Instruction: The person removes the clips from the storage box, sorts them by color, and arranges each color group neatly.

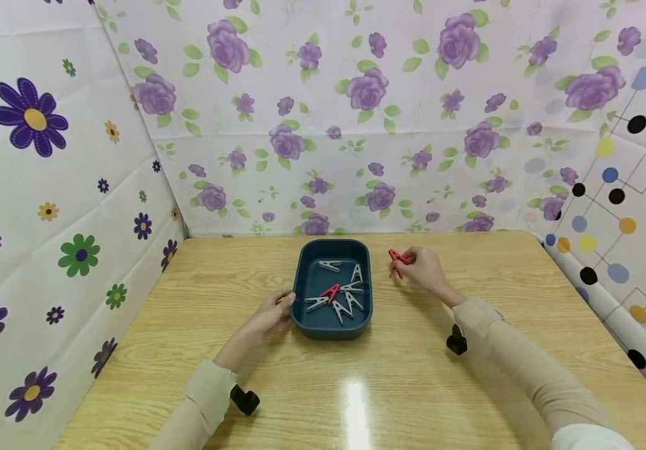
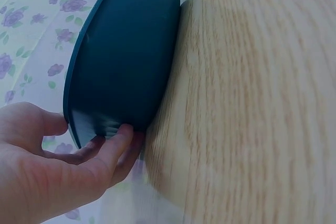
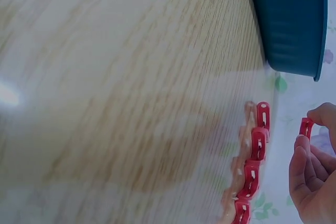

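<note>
A dark teal plastic bin (image 1: 331, 333) stands on the table with several pale grey clothespins (image 1: 341, 311) and one red clothespin (image 1: 331, 292) lying inside. My left hand (image 1: 269, 315) holds the bin's left side; in the left wrist view the thumb is at the rim and the fingers are against the outer wall. To the right of the bin, my right hand (image 1: 427, 272) pinches a red clothespin (image 3: 306, 126) between thumb and fingertips. Beside that hand, the right wrist view has several more red clothespins (image 3: 252, 178) in a row on the table.
The wooden table (image 1: 233, 262) has a glossy top that mirrors the red clothespins. A flowered cloth (image 1: 323, 125) hangs along its back edge, with patterned cloths at the left and right. Black wrist cameras (image 1: 244, 400) sit below both sleeves.
</note>
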Demonstrator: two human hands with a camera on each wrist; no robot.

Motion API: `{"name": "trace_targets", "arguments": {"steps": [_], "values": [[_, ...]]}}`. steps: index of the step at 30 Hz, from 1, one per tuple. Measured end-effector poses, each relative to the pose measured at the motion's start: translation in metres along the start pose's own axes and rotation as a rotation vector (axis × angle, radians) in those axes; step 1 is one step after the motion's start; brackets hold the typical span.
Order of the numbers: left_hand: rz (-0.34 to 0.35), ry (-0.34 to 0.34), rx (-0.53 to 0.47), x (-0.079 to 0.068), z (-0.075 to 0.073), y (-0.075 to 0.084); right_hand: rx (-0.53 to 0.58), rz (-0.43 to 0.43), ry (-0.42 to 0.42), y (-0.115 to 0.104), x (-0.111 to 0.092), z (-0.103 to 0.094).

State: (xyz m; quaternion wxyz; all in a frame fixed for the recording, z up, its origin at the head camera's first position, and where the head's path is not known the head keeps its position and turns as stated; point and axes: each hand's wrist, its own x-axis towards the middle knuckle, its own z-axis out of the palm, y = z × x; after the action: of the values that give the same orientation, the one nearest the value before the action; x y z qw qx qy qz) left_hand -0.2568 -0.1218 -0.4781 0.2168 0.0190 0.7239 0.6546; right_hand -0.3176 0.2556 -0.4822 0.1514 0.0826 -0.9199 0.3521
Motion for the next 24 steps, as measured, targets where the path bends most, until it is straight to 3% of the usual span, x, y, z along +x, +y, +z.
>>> {"name": "trace_targets", "arguments": {"steps": [8,24], "values": [[0.010,-0.013,-0.007,-0.002,0.000,0.001,0.034,0.025,-0.022,0.003,-0.004,-0.003],[0.003,-0.012,0.006,0.000,-0.001,0.000,0.006,0.028,0.025,0.011,-0.008,-0.012]]}}
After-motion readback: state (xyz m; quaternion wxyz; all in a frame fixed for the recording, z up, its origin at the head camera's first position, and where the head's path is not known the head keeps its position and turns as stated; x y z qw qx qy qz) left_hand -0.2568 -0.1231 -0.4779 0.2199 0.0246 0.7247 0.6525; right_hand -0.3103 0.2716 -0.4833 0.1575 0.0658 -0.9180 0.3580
